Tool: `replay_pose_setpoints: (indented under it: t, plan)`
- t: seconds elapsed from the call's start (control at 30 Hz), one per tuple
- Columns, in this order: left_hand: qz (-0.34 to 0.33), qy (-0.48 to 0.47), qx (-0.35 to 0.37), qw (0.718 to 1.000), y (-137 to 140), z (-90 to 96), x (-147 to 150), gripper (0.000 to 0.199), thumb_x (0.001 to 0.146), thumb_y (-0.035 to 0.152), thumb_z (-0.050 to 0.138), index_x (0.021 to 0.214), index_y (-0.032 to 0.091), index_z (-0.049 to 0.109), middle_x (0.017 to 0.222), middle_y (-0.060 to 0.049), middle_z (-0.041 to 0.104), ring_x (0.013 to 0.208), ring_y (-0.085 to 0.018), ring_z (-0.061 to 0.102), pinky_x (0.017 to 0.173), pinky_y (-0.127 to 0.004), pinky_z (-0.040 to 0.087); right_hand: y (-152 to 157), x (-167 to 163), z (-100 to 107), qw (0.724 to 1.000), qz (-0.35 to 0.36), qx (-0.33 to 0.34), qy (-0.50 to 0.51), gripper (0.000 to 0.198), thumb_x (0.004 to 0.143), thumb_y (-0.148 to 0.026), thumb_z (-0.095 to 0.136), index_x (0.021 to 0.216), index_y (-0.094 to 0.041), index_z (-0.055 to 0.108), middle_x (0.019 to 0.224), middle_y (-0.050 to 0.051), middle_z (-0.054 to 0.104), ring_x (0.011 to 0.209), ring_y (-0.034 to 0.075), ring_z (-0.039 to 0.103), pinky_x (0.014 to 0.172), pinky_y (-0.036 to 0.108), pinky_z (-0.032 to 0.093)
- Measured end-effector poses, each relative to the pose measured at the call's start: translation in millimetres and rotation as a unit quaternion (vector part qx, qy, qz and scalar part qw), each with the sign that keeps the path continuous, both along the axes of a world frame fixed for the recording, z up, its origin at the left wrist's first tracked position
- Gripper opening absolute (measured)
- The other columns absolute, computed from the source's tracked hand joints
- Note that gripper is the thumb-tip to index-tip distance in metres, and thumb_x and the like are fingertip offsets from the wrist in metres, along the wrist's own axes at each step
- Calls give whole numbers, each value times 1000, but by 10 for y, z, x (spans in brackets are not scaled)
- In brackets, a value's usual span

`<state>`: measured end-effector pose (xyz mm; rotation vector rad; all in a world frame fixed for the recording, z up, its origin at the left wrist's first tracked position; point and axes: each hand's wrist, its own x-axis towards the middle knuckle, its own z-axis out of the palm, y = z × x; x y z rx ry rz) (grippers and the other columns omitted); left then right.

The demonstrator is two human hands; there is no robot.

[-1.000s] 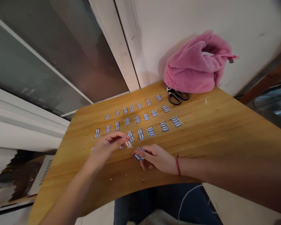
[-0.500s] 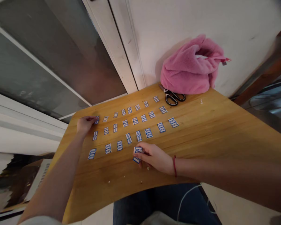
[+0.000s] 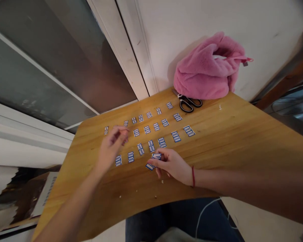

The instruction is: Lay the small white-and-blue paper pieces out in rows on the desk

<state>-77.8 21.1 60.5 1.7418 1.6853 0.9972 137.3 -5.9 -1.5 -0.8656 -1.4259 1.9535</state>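
Small white labels with blue frames lie in three rough rows on the wooden table [image 3: 192, 158]. My right hand [image 3: 173, 164] pinches a few such labels [image 3: 149, 166] between thumb and fingers, just in front of the nearest row. My left hand [image 3: 112, 144] hovers over the left part of the rows, slightly blurred, its fingers loosely curled and apart with nothing visible in them. It hides some labels below. At the far left end of the back row lies one label [image 3: 106, 130], apart from my left hand.
Black-and-white handled scissors [image 3: 189, 103] lie at the back, partly under a pink plush bag [image 3: 207, 74] leaning on the wall. A glass-paneled door frame [image 3: 121, 47] borders the back left. Tiny white scraps [image 3: 120, 196] dot the table near its front edge.
My left hand has let go of the label at the back row's left end and moved right, toward my right hand. The right hand still holds its labels; the view has shifted slightly.
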Motion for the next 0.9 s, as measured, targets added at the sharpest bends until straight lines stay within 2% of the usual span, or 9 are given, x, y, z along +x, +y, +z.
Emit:
replay_pose_setpoints:
  t: [0.1, 0.23, 0.33, 0.43, 0.57, 0.73, 0.77, 0.83, 0.9]
  plan:
    - [-141, 8, -130, 981, -409, 57, 407, 18, 79, 38, 62, 90, 24, 62, 83, -1, 62, 77, -15, 57, 71, -26, 46, 13, -10, -10, 1000, -16, 3, 15, 37, 77, -49, 64, 74, -17, 45, 43, -7, 52, 31, 4, 33, 31, 17, 20]
    - [-120, -88, -156, 977, -612, -88, 548, 13, 78, 29, 63, 86, 23, 54, 80, 2, 59, 75, -13, 57, 70, -25, 47, 28, -30, -26, 999, -22, 9, 37, 37, 75, -47, 66, 70, -17, 45, 40, -8, 46, 32, 5, 39, 32, 16, 22]
    - [-90, -172, -173, 966, -580, -172, 478, 16, 77, 26, 65, 84, 21, 52, 71, 4, 55, 64, -10, 56, 61, -23, 48, 30, -32, -37, 999, -23, 15, 22, 33, 80, -46, 62, 76, -18, 45, 42, -9, 47, 31, 4, 34, 31, 16, 20]
    - [-52, -212, -165, 962, -533, -145, 341, 21, 73, 27, 68, 83, 20, 52, 66, 5, 54, 58, -10, 58, 54, -22, 48, 25, -31, -41, 999, -36, 19, 28, 32, 82, -45, 59, 78, -18, 42, 46, -9, 49, 33, 3, 32, 32, 15, 20]
    - [23, -206, -84, 975, -406, -75, -53, 23, 72, 26, 69, 86, 19, 53, 69, 2, 63, 59, -11, 61, 56, -23, 50, 21, -41, -36, 999, -35, 20, 25, 31, 83, -45, 58, 78, -18, 42, 49, -8, 49, 35, 3, 31, 33, 15, 21]
    - [187, -130, 46, 973, 9, -127, -942, 21, 66, 23, 69, 81, 17, 56, 71, 1, 63, 65, -12, 62, 59, -23, 49, 24, -58, -39, 998, -47, 34, 3, 30, 87, -46, 50, 78, -18, 43, 48, -8, 45, 35, 4, 29, 33, 16, 20]
    - [232, -119, 48, 964, 100, -153, -1124, 19, 66, 22, 68, 80, 17, 55, 72, 2, 62, 65, -12, 61, 58, -22, 48, 22, -58, -42, 998, -45, 36, 3, 30, 89, -46, 47, 79, -18, 44, 48, -8, 44, 36, 4, 29, 34, 16, 21]
    - [271, -100, 49, 956, 259, -220, -1440, 18, 68, 22, 65, 81, 17, 54, 72, 2, 62, 64, -12, 60, 56, -22, 44, 15, -55, -48, 999, -34, 33, 4, 33, 91, -48, 41, 81, -17, 47, 49, -6, 45, 37, 5, 31, 35, 16, 23]
    - [284, 19, 22, 958, 376, -308, -1666, 18, 73, 27, 61, 84, 16, 53, 69, 2, 61, 61, -12, 58, 53, -22, 41, 10, -49, -53, 999, -28, 26, 9, 37, 92, -50, 37, 83, -17, 49, 51, -5, 46, 40, 5, 34, 36, 16, 25]
